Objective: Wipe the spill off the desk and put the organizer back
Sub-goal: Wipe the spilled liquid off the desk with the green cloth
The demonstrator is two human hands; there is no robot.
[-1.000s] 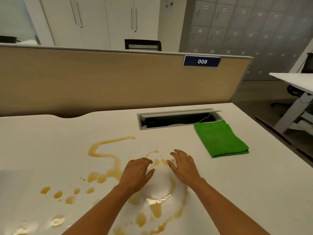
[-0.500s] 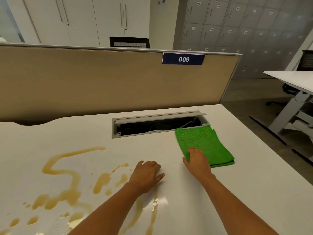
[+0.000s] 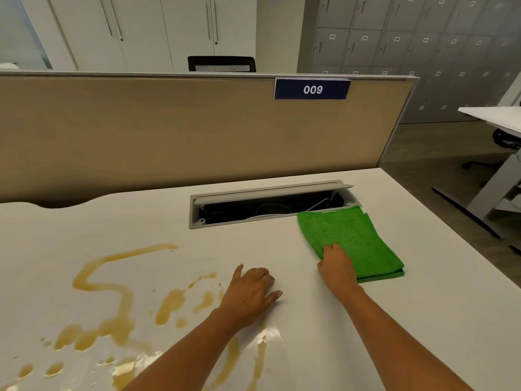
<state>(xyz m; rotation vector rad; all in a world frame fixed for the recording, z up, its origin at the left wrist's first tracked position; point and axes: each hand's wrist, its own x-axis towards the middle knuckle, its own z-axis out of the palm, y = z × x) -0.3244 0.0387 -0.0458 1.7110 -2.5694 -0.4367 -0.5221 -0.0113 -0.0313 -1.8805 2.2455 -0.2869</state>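
A brown liquid spill (image 3: 107,280) runs in a winding line with several drops and puddles across the left and near part of the white desk (image 3: 394,320). A folded green cloth (image 3: 358,241) lies at the right, just in front of the cable slot. My right hand (image 3: 337,266) is on the cloth's near left corner, fingers curled onto its edge. My left hand (image 3: 251,292) rests palm down on the desk just right of the spill, holding nothing. No organizer is in view.
An open cable slot (image 3: 267,204) with a raised lid is sunk into the desk behind the cloth. A beige partition (image 3: 169,136) with a "009" label (image 3: 312,89) closes the far side. The desk's right edge drops to the floor; another desk (image 3: 496,117) stands beyond.
My right hand has moved from the spill to the green cloth and curled onto its corner. My left hand has stayed on the desk. The view has shifted to the right.
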